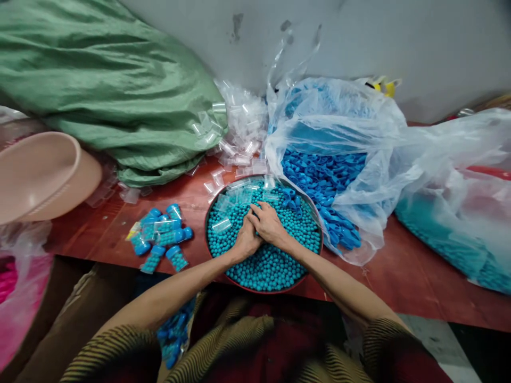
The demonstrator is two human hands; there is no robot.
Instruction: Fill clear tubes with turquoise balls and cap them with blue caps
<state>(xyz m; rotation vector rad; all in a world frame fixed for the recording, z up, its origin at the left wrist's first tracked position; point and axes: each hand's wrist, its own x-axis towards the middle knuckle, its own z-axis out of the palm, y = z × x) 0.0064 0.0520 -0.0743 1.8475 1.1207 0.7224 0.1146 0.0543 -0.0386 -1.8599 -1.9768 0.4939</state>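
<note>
A round, dark-rimmed basin (207, 234) full of teal beads (259, 274) sits at the table's front edge. Over its middle, my left hand (246, 239) and my right hand (269, 222) meet, fingertips touching. Both are closed, the fingers of the left curled and those of the right bent across them. Whatever is between them is hidden by the fingers. Several clear plastic tubes (221, 225) lie on the beads just beyond my hands. A few blue caps (293, 202) rest on the beads near the basin's far right rim.
Bead-filled tubes with blue caps (166, 231) lie in a pile left of the basin. Behind are a green sack (159, 101) and loose clear tubes (243, 149). A plastic bag of blue caps (325, 175) touches the basin's right side. A pink tub (85, 170) stands far left, a bead bag (451, 244) right.
</note>
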